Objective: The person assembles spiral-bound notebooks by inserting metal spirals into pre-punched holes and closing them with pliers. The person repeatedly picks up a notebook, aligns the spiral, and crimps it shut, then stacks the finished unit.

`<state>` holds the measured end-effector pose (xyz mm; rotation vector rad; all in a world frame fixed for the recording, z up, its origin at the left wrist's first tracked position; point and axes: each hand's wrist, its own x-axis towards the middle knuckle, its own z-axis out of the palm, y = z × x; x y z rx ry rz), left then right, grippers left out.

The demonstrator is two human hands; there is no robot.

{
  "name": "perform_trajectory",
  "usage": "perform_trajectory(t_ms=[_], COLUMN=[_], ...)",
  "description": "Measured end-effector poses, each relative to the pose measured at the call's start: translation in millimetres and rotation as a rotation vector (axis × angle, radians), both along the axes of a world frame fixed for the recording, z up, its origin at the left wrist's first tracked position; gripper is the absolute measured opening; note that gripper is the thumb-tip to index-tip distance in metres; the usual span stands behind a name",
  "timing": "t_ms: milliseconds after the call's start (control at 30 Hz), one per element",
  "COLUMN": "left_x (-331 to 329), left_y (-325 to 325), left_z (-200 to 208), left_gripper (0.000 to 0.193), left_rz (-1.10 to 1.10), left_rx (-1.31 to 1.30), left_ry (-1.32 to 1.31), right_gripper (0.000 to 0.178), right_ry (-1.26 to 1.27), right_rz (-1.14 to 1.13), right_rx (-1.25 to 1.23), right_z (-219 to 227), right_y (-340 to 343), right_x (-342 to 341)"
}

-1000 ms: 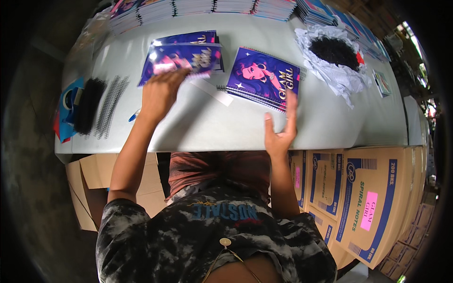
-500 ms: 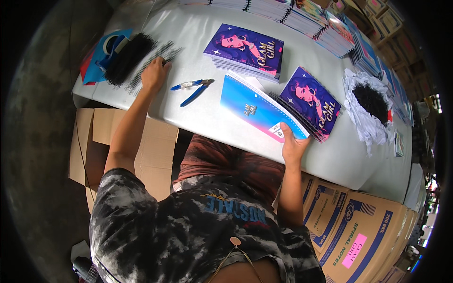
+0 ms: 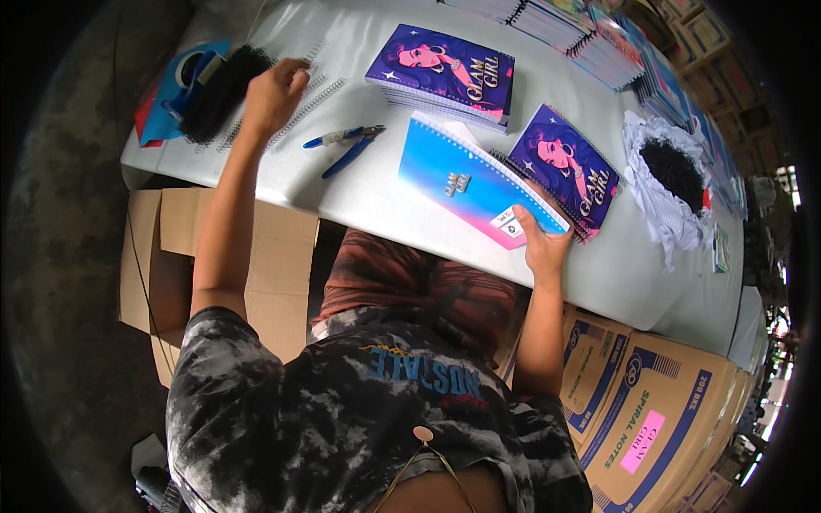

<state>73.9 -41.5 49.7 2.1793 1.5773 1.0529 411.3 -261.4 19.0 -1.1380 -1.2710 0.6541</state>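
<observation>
The right hand (image 3: pixel 544 244) holds a blue book (image 3: pixel 445 158) by its right corner. The thumb lies flat on top, and the other fingers are mostly hidden under the book, so the hand is closed on it. The book is blue at the top and pink at the bottom, with a row of tiny holes along its upper edge. It is over the front part of the table (image 3: pixel 376 209).

The left hand (image 3: pixel 278 92) is up over some gray wire coils (image 3: pixel 310 104). Its fingers are curled in, but I cannot tell if they have hold of a coil.

Between the hands lie blue pliers (image 3: pixel 342 147) with their handles apart. Just past the blue book is a pile of purple books (image 3: pixel 445 68). To the right of the blue book lies a purple book with a black coil (image 3: pixel 564 162), close beside it.

Left of the left hand is a bunch of black coils (image 3: pixel 224 94), and next to that is a roll of tape (image 3: pixel 192 70) on something blue. Over on the right, a heap of black coils (image 3: pixel 671 175) sits on a crumpled white wrap (image 3: pixel 641 201). More books (image 3: pixel 603 60) stand in piles along the far edge. Below the table are brown boxes (image 3: pixel 671 410) on the right and an open box (image 3: pixel 278 278) on the left.
</observation>
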Motion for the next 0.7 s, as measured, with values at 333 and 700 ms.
perform_trajectory(t_ms=[333, 700], left_x=[72, 75], left_y=[-74, -54], left_z=[1, 27], left_gripper=[0.039, 0.05], left_rz=[-0.594, -0.619], left_rx=[-0.387, -0.775], left_ry=[-0.342, -0.327], right_gripper=[0.026, 0.025], right_ry=[0.009, 0.012], right_rz=[-0.058, -0.058], right_rx=[0.058, 0.063], right_z=[-1, -1], right_y=[3, 2], right_x=[-6, -14])
